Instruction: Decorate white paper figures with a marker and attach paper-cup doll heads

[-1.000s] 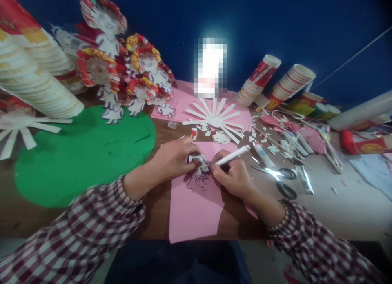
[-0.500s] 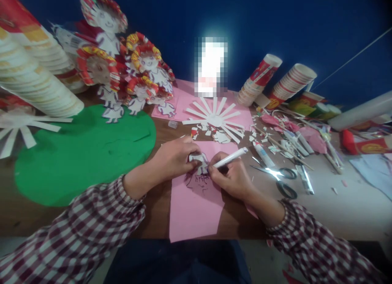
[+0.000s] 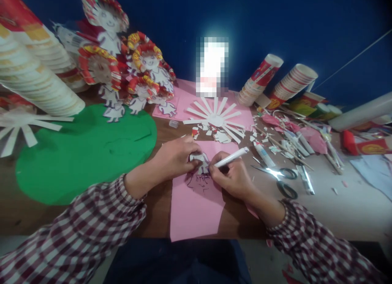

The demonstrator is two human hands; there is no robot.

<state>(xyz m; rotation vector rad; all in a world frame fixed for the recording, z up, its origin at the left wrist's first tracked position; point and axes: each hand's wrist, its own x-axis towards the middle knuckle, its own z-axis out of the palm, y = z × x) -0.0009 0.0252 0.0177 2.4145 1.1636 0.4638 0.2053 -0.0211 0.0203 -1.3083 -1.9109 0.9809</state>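
Note:
A small white paper cutout (image 3: 200, 161) with a dark outline lies on the pink paper (image 3: 196, 212), near the paper's upper end. My left hand (image 3: 179, 157) pinches the cutout from its left side between thumb and fingers. In my right hand (image 3: 229, 171) is a white marker (image 3: 232, 157), its tip down at the cutout's lower right edge. My fingers partly hide that tip. Dark pen strokes mark the pink paper just below the cutout.
Scissors (image 3: 277, 174) and a glue tube (image 3: 263, 154) lie right of my right hand. Paper scraps and a white strip-cut cup (image 3: 216, 117) are beyond. A green sheet (image 3: 85, 161), paper figures (image 3: 110, 23) and stacked cups (image 3: 33, 76) stand left; more cups (image 3: 292, 86) at back right.
The view has shifted very slightly. Both hands, the cutout and the marker keep almost the same places.

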